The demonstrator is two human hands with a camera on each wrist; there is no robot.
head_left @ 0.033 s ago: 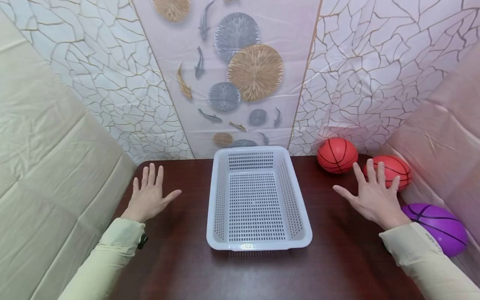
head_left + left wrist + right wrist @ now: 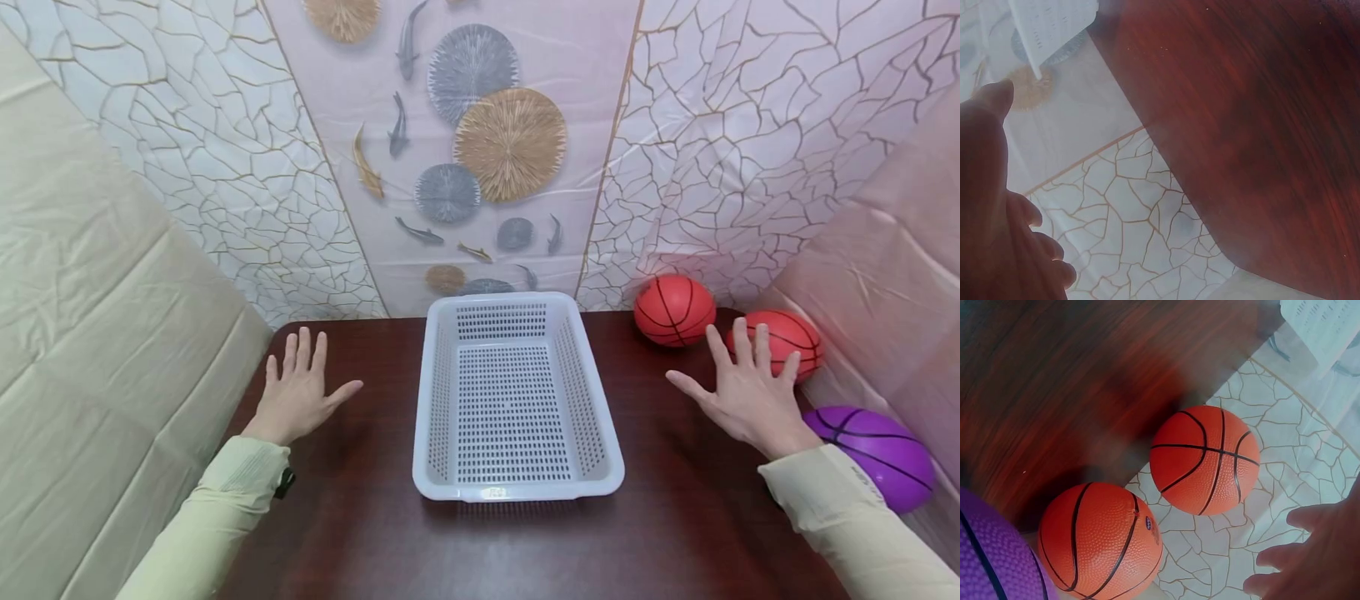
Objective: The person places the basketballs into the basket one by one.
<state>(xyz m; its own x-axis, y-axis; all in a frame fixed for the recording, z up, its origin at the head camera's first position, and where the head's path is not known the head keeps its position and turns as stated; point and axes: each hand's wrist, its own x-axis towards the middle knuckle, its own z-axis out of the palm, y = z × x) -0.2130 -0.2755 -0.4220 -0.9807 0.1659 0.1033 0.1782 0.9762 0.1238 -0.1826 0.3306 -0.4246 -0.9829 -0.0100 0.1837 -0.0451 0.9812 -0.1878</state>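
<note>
My left hand (image 2: 295, 402) hovers over the left side of the dark table, fingers spread and holding nothing. On the right, my right hand (image 2: 753, 400) is also spread, palm down, and overlaps an orange-red basketball (image 2: 793, 337) in the head view. A second orange-red basketball (image 2: 675, 310) sits just beyond its fingertips at the back. Beside the right wrist lies a purple ball (image 2: 873, 454) with black lines, partly hidden by the sleeve. Between the hands stands a white perforated plastic basket (image 2: 517, 490) with nothing in it. The right wrist view shows both orange-red basketballs (image 2: 1205, 460) near that hand's fingers.
The dark reddish-brown table (image 2: 360, 533) has a glossy top. A patterned cloth wall (image 2: 510, 242) rises behind it, with beige padded panels (image 2: 112, 333) on the left and right. The two balls farther right lie close against the right panel (image 2: 900, 333).
</note>
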